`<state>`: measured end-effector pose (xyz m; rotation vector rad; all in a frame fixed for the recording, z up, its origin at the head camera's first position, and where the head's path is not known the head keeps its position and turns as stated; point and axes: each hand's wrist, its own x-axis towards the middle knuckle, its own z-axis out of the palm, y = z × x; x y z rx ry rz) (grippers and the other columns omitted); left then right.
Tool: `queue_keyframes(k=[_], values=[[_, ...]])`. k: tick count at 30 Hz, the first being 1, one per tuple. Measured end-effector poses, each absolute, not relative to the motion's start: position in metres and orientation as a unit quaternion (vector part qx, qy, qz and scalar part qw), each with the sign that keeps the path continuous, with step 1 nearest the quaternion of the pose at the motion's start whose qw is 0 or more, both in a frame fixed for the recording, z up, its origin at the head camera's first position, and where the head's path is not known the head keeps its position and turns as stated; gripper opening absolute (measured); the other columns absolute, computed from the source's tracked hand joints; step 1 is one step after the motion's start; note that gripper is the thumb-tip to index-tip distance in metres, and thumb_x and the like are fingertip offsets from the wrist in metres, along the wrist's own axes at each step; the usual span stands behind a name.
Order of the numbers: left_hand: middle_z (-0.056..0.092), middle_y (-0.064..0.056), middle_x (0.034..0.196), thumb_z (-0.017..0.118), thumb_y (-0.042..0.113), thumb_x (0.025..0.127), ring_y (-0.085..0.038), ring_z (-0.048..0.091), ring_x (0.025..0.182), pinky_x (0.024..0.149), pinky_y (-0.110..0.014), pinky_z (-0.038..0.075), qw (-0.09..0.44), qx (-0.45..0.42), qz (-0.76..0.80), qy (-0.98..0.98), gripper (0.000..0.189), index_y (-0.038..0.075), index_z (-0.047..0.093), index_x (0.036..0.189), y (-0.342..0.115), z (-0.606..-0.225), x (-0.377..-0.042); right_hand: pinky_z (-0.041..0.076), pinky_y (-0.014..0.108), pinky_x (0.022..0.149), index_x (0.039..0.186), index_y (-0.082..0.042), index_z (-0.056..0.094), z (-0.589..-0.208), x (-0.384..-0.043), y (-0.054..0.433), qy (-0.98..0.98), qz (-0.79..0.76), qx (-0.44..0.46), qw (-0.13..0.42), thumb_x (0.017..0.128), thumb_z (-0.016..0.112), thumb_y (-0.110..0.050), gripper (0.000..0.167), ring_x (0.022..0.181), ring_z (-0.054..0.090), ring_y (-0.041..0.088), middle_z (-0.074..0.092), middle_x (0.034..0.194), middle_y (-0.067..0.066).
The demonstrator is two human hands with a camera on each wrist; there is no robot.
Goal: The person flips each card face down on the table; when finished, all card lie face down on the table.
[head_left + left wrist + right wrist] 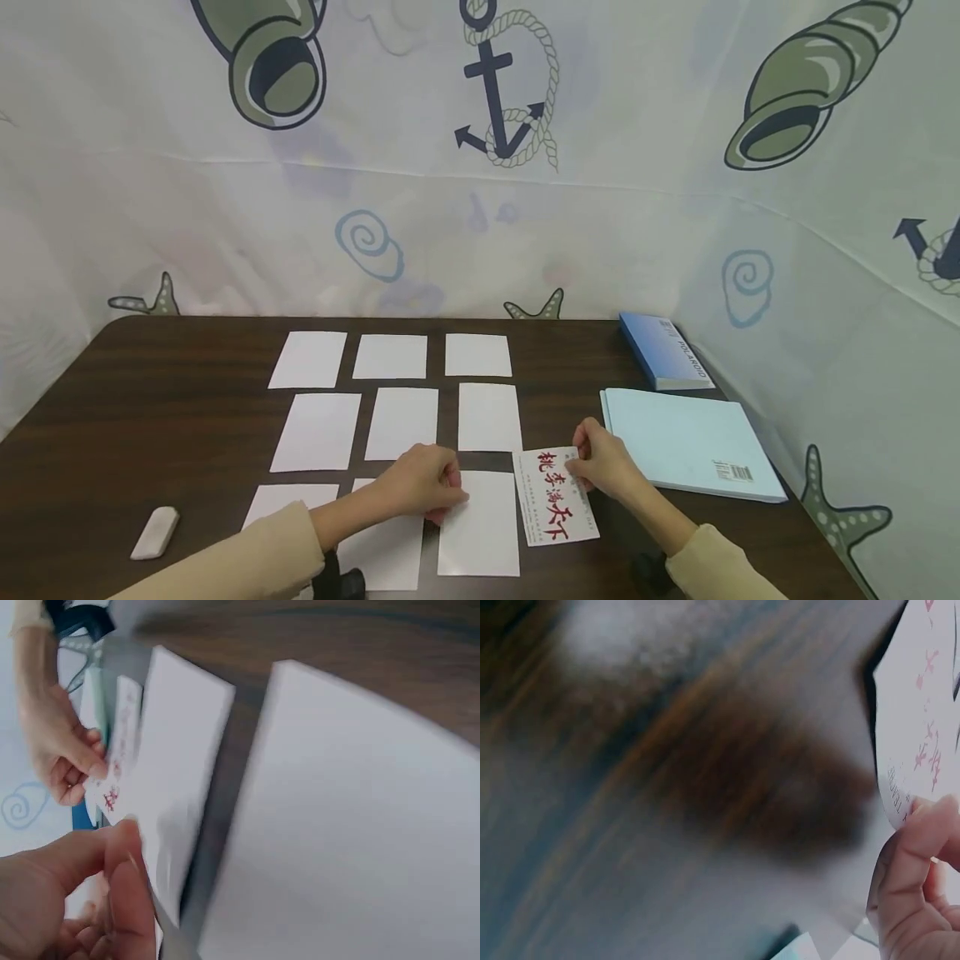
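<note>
My right hand (603, 462) pinches the right edge of a white card (543, 517) printed with large red Chinese characters. The card tilts slightly beside the blank cards; thumb and forefinger grip its edge in the right wrist view, where the printed card (922, 712) is partly cut off. My left hand (429, 482) pinches the left edge of a blank white card (480, 537) in the front row. Up close in the left wrist view, the left thumb and forefinger (124, 851) meet at that card's (184, 727) edge.
Several more blank white cards (315, 433) lie in rows on the dark wooden table (150, 400). A white eraser-like block (155, 533) sits at left. Pale blue folders or pads (682, 433) and a blue box (660, 350) lie at right, near the patterned curtain (615, 242).
</note>
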<state>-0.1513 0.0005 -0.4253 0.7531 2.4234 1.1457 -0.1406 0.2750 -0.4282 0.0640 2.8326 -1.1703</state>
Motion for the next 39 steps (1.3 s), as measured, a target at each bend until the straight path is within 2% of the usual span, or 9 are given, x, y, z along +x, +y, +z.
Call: queue_keyframes(k=[3, 9, 16, 22, 25, 29, 31, 34, 39], values=[[0.059, 0.001, 0.060, 0.071, 0.007, 0.081, -0.007, 0.058, 0.050, 0.046, -0.021, 0.050, 0.173, 0.250, 0.461, 0.834, 0.011, 0.003, 0.061, 0.080, 0.014, -0.427, -0.162, 0.048, 0.024, 0.045, 0.090, -0.004, 0.046, -0.426, -0.141, 0.277, 0.916, -0.399, 0.010, 0.042, 0.078, 0.069, 0.007, 0.028, 0.049, 0.050, 0.015, 0.047, 0.068, 0.005], [0.062, -0.002, 0.074, 0.071, 0.007, 0.081, -0.009, 0.060, 0.059, 0.053, -0.023, 0.053, 0.173, 0.202, 0.524, 0.809, 0.022, -0.004, 0.063, 0.098, 0.045, -0.434, -0.175, 0.051, 0.025, 0.048, 0.093, -0.001, 0.045, -0.422, -0.142, 0.281, 0.901, -0.429, -0.010, 0.061, 0.080, 0.068, 0.004, 0.027, 0.051, 0.052, 0.015, 0.047, 0.069, 0.006], [0.062, -0.003, 0.068, 0.069, 0.002, 0.081, -0.009, 0.060, 0.058, 0.054, -0.023, 0.053, 0.179, 0.188, 0.572, 0.778, 0.012, -0.003, 0.062, 0.088, 0.065, -0.441, -0.178, 0.052, 0.025, 0.050, 0.097, 0.000, 0.046, -0.423, -0.143, 0.283, 0.891, -0.450, -0.007, 0.061, 0.080, 0.068, 0.004, 0.028, 0.051, 0.053, 0.015, 0.050, 0.072, 0.007], [0.062, -0.005, 0.066, 0.065, -0.004, 0.079, -0.010, 0.062, 0.055, 0.053, -0.025, 0.054, 0.182, 0.173, 0.587, 0.770, 0.009, -0.003, 0.058, 0.085, 0.069, -0.436, -0.177, 0.050, 0.023, 0.048, 0.097, -0.003, 0.049, -0.419, -0.131, 0.273, 0.895, -0.446, 0.003, 0.006, 0.080, 0.070, 0.003, 0.028, 0.056, 0.050, 0.012, 0.048, 0.076, 0.005], [0.061, -0.004, 0.065, 0.063, -0.005, 0.077, -0.010, 0.062, 0.054, 0.053, -0.025, 0.054, 0.180, 0.165, 0.584, 0.774, 0.008, -0.003, 0.058, 0.083, 0.071, -0.431, -0.178, 0.048, 0.023, 0.046, 0.093, -0.003, 0.050, -0.418, -0.122, 0.264, 0.888, -0.456, -0.045, 0.036, 0.081, 0.072, -0.007, 0.025, 0.054, 0.049, 0.010, 0.051, 0.073, 0.003], [0.063, -0.004, 0.066, 0.060, -0.003, 0.077, -0.010, 0.063, 0.053, 0.053, -0.026, 0.055, 0.191, 0.155, 0.590, 0.769, 0.008, -0.002, 0.059, 0.085, 0.076, -0.425, -0.177, 0.047, 0.022, 0.045, 0.094, -0.002, 0.050, -0.421, -0.112, 0.253, 0.874, -0.466, -0.099, 0.093, 0.080, 0.074, -0.021, 0.034, 0.057, 0.049, 0.006, 0.051, 0.075, 0.002], [0.065, -0.005, 0.068, 0.061, 0.000, 0.079, -0.010, 0.064, 0.054, 0.054, -0.027, 0.055, 0.202, 0.156, 0.600, 0.758, 0.008, -0.003, 0.059, 0.087, 0.078, -0.422, -0.176, 0.045, 0.020, 0.046, 0.094, -0.003, 0.050, -0.423, -0.110, 0.250, 0.874, -0.466, -0.099, 0.096, 0.079, 0.075, -0.023, 0.035, 0.058, 0.049, 0.006, 0.051, 0.076, 0.001], [0.066, -0.006, 0.073, 0.061, 0.007, 0.086, -0.011, 0.066, 0.061, 0.059, -0.027, 0.056, 0.222, 0.158, 0.617, 0.738, 0.013, -0.003, 0.060, 0.094, 0.080, -0.420, -0.173, 0.047, 0.020, 0.049, 0.095, -0.002, 0.051, -0.423, -0.108, 0.251, 0.866, -0.483, -0.090, 0.096, 0.081, 0.072, -0.017, 0.029, 0.058, 0.052, 0.007, 0.054, 0.077, 0.002], [0.068, -0.014, 0.095, 0.056, 0.012, 0.094, -0.016, 0.067, 0.077, 0.068, -0.030, 0.056, 0.259, 0.162, 0.630, 0.714, 0.025, -0.006, 0.058, 0.111, 0.079, -0.424, -0.162, 0.054, 0.026, 0.056, 0.102, 0.006, 0.051, -0.416, -0.105, 0.260, 0.833, -0.539, -0.075, 0.097, 0.087, 0.063, -0.008, 0.024, 0.063, 0.057, 0.009, 0.057, 0.082, 0.007]])
